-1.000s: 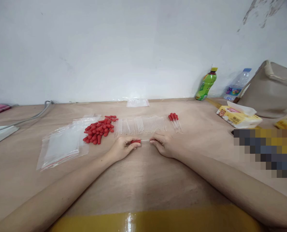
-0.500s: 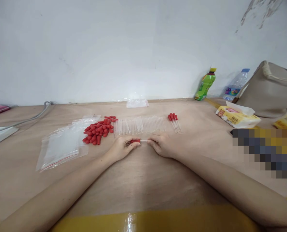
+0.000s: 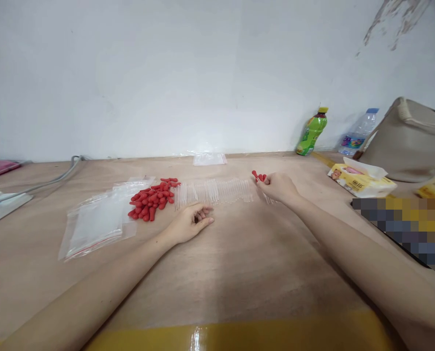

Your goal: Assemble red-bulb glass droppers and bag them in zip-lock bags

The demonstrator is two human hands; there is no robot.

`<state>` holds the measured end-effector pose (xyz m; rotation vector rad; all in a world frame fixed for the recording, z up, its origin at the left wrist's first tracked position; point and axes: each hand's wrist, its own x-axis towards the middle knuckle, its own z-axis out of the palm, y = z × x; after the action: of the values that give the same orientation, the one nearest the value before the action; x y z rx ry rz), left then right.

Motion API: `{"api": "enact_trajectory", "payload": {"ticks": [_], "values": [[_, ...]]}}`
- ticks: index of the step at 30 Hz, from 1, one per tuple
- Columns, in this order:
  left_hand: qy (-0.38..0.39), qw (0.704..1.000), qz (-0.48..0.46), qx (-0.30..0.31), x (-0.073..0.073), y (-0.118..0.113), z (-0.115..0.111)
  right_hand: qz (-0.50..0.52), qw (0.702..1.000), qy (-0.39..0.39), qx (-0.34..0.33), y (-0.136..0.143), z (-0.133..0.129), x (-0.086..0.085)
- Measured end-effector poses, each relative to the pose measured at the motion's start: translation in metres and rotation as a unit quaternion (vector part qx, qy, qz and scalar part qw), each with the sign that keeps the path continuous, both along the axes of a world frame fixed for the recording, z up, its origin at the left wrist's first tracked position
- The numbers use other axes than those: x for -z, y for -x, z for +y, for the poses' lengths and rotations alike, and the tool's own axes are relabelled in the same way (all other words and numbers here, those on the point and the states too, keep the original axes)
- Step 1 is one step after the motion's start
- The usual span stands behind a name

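My left hand (image 3: 191, 222) rests on the table with thumb and fingers apart, loosely curled around nothing. It lies just in front of the row of clear glass dropper tubes (image 3: 217, 191) and right of a heap of red rubber bulbs (image 3: 151, 199). Over at the right, my right hand (image 3: 280, 186) pinches a glass dropper with a red bulb (image 3: 254, 173), at a small group of assembled droppers (image 3: 269, 199). The fingers partly cover that group.
Clear zip bags (image 3: 96, 226) lie left of the bulbs, and a smaller bag (image 3: 210, 159) is by the wall. Toward the right stand a green bottle (image 3: 311, 131), a water bottle (image 3: 358, 134), a tissue pack (image 3: 362, 179) and a grey bag (image 3: 404, 141). A cable (image 3: 56, 180) runs at left.
My right hand has moved right and away from me, carrying the dropper to the group. My left hand has let go of the red bulb and stays in place.
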<state>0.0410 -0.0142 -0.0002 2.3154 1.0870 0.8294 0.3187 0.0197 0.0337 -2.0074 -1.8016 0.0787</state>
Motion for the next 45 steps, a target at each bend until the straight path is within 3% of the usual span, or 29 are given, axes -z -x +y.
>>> {"api": "enact_trajectory", "payload": {"ticks": [9, 19, 24, 27, 29, 32, 37, 39, 41, 45], "values": [[-0.002, 1.0, 0.02, 0.0, -0.004, -0.001, -0.002, -0.092, 0.994, 0.034, 0.041, 0.009, 0.009, 0.02], [-0.006, 1.0, 0.024, 0.003, -0.004, -0.001, -0.001, -0.084, 0.995, 0.035, 0.032, 0.022, 0.003, 0.01], [-0.013, 1.0, 0.022, 0.007, -0.002, -0.002, -0.003, -0.07, 0.991, 0.108, 0.031, 0.03, 0.011, 0.004], [-0.069, 0.997, 0.012, -0.007, -0.002, -0.004, -0.005, -0.071, 0.985, 0.151, 0.042, 0.033, 0.017, 0.004], [-0.141, 0.989, 0.0, -0.05, -0.004, -0.001, -0.001, -0.078, 0.983, 0.158, 0.043, 0.035, 0.021, 0.005], [-0.215, 0.965, 0.01, -0.148, -0.015, 0.013, 0.018, -0.086, 0.984, 0.15, 0.041, 0.037, 0.026, 0.008], [-0.208, 0.922, 0.158, -0.286, -0.044, 0.058, 0.078, -0.094, 0.986, 0.133, 0.025, 0.043, 0.019, 0.006], [-0.191, 0.911, 0.244, -0.271, -0.054, 0.071, 0.102, -0.104, 0.99, 0.093, 0.001, 0.047, 0.007, 0.005], [-0.145, 0.902, 0.349, -0.21, -0.06, 0.079, 0.123, -0.126, 0.991, 0.019, -0.044, 0.053, -0.01, 0.005], [-0.091, 0.893, 0.415, -0.147, -0.064, 0.077, 0.15, -0.169, 0.965, -0.086, -0.181, 0.061, -0.044, 0.01]]}}
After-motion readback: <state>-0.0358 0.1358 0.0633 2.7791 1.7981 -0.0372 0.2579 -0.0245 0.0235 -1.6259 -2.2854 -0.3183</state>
